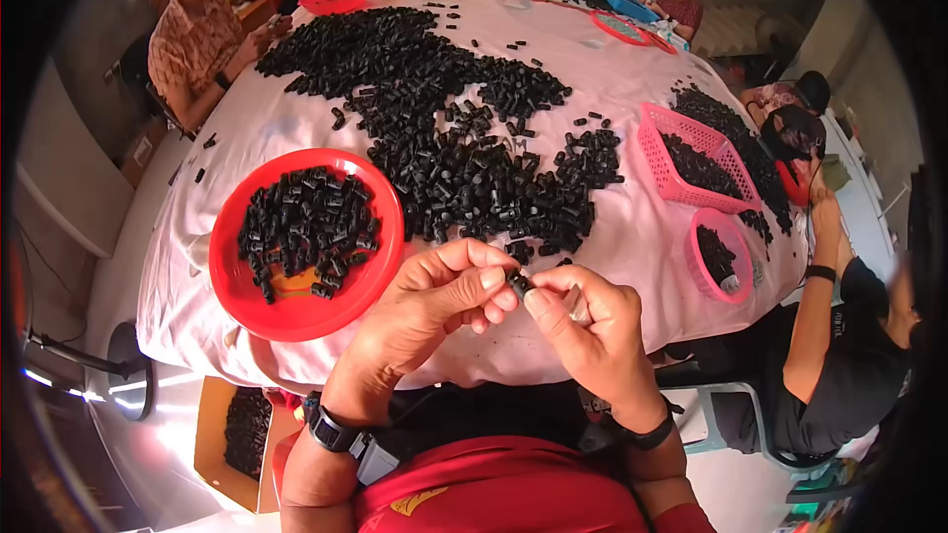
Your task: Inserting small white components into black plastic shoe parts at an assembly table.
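A small black cylindrical plastic part [517, 282] is pinched between my two hands, just above the near edge of the cloth-covered table. My left hand [449, 288] grips it from the left between thumb and forefinger. From the right, my right hand [592, 326] holds its other end with thumb and forefinger. Beyond my fingers spreads a large heap of like black parts [474, 168]. To the left of my left hand rests a round red plate [232, 286] with many more of these parts on it.
At right stand a pink rectangular basket [676, 192] and a round pink basket [703, 276], both holding black parts. An open cardboard box [209, 434] of dark parts is at lower left. People sit around the table [326, 138], one close on my right.
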Tool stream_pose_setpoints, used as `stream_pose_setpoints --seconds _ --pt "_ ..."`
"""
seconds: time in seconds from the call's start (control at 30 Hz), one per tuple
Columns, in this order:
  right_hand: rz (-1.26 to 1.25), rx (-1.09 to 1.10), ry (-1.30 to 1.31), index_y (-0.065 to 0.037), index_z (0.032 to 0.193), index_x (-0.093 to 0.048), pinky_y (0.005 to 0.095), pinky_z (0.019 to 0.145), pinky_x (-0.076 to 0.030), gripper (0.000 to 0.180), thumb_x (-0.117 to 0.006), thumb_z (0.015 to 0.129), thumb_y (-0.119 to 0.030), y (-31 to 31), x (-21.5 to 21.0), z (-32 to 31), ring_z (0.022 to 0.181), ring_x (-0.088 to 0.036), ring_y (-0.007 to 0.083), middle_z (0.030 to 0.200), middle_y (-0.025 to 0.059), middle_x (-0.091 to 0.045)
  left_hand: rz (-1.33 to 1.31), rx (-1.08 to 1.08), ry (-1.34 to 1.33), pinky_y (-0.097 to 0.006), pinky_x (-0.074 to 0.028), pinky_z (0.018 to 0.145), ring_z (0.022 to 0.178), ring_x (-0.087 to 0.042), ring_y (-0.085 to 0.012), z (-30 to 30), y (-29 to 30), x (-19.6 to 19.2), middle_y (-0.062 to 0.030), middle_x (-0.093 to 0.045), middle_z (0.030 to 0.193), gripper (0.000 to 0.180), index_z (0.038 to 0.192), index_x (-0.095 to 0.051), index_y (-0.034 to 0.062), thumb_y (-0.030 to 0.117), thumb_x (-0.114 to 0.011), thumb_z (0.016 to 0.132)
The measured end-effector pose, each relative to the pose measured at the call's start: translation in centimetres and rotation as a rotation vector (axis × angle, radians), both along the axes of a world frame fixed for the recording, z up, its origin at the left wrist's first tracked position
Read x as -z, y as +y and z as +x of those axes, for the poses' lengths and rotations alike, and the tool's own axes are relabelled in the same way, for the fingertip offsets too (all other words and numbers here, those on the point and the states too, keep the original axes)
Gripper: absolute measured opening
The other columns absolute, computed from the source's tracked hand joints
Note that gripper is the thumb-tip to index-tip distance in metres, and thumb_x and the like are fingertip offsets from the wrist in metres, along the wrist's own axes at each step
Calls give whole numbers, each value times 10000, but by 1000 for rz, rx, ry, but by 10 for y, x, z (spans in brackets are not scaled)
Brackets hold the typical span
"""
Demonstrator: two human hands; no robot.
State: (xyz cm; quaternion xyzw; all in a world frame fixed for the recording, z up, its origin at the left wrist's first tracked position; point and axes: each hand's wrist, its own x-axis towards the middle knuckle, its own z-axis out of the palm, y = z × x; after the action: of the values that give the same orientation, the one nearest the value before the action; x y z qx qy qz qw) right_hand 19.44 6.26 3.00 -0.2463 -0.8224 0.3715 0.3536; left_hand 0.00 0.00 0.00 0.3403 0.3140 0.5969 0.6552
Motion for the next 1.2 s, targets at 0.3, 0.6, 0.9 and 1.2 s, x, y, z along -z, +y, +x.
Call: stream_pose_setpoints --seconds 0.3,0.6,0.9,1.2 --pt "-541 -22 81 10 924 -677 198 500 -286 214 -636 968 -196 3 -6 2 581 -357 -4 664 -105 -472 -10 9 8 -197 -467 667 739 -591 -60 5 -1 -2 3 -669 859 181 1014 -633 93 270 -614 981" --pt "-55 -19 47 3 1047 -634 237 570 -501 226 -734 872 -100 -1 4 -2 660 -660 89 823 108 -707 18 -35 23 -218 -496 680 751 -617 -93 7 -1 0 -40 -679 905 186 1084 -635 48 196 -615 975" --pt "132 -15 23 -10 1089 -626 267 571 -536 281 -751 847 -74 0 -2 2 681 -698 135 863 103 -715 46 -39 59 -199 -468 709 780 -592 -51 7 -2 -5 13 -669 907 239 1144 -670 45 200 -635 966" --pt "289 9 -12 -30 1084 -653 289 580 -542 288 -756 815 -40 0 -2 0 703 -717 211 881 121 -721 214 -107 120 -212 -482 744 823 -607 -73 14 -3 -5 -17 -670 969 223 1126 -644 24 113 -680 925"
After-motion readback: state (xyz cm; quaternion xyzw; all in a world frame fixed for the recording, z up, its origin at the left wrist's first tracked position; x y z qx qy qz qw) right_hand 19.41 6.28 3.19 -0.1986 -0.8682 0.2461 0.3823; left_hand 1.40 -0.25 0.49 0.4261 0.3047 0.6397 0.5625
